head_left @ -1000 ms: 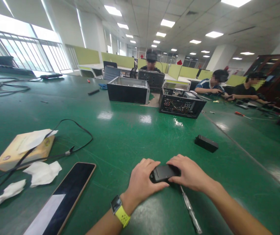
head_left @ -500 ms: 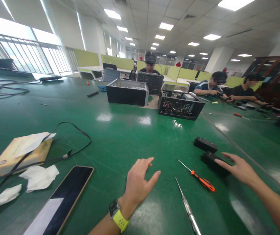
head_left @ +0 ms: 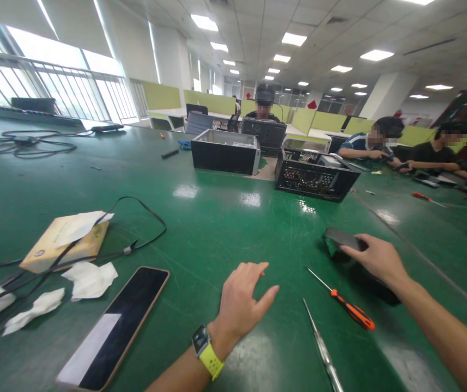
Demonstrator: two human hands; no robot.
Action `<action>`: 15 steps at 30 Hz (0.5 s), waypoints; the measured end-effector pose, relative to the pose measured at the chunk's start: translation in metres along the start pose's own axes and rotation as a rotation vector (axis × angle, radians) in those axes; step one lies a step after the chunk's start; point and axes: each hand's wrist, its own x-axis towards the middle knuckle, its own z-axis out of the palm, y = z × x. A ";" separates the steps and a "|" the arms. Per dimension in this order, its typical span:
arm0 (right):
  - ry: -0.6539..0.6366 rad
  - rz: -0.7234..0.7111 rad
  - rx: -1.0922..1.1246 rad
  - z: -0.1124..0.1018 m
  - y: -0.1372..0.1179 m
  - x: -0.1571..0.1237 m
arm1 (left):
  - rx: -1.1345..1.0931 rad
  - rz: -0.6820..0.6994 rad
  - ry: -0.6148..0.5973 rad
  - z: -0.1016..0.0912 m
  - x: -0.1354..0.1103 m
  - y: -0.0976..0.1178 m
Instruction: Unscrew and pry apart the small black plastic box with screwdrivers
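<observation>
Your right hand [head_left: 374,253] is gripping a dark block [head_left: 339,238] two o'clock from your left hand [head_left: 240,302], which is holding nothing, thumb wide; you should be keeping the block clear of the screwdriver [head_left: 352,311] at its six o'clock.

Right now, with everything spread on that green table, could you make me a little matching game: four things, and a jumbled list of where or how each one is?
Things:
1. Left hand
2. Right hand
3. Nearer orange-handled screwdriver
4. Phone

Places and states:
A. Lying beside crumpled white tissue
B. Gripping a dark block
C. Holding nothing, with a yellow watch strap at its wrist
D. Lying next to a silvery screwdriver

Pairs: 1-C, 2-B, 3-D, 4-A
</observation>
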 end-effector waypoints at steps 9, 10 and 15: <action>-0.063 0.091 -0.049 -0.005 -0.037 -0.004 | 0.019 0.006 -0.027 0.001 -0.003 0.000; -0.085 0.111 -0.060 -0.006 -0.040 -0.001 | 0.018 0.008 -0.025 0.001 -0.003 0.000; -0.150 0.157 -0.087 0.008 -0.074 0.006 | 0.019 0.018 -0.033 0.002 -0.002 0.001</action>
